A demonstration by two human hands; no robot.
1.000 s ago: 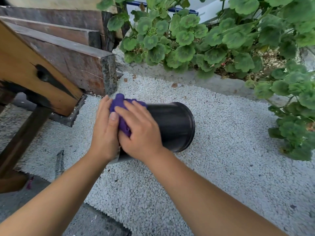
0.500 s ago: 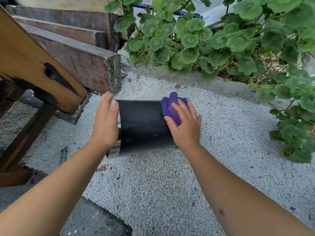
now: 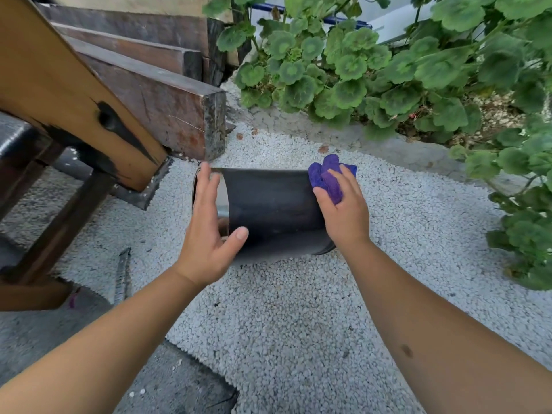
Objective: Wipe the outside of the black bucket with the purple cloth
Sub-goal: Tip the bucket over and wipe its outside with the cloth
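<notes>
The black bucket point(image 3: 268, 204) lies on its side on white gravel, its length running left to right. My left hand point(image 3: 209, 222) cups the bucket's left end, fingers over the top and thumb against the front wall. My right hand point(image 3: 343, 210) presses the bunched purple cloth point(image 3: 328, 176) onto the bucket's right end, near the upper edge. Part of the cloth sticks out beyond my fingers. The bucket's right end is hidden behind my right hand.
Stacked dark wooden beams point(image 3: 155, 97) and a slanted tan plank point(image 3: 59, 94) stand close on the left. Green leafy plants point(image 3: 388, 64) fill the back and right. A thin metal bar point(image 3: 121, 276) lies on the ground at lower left. A grey stone slab point(image 3: 167, 383) sits below.
My right hand slid the cloth from the bucket's left end across to its right end. The left hand's thumb moved onto the front wall. The bucket turned more broadside to me.
</notes>
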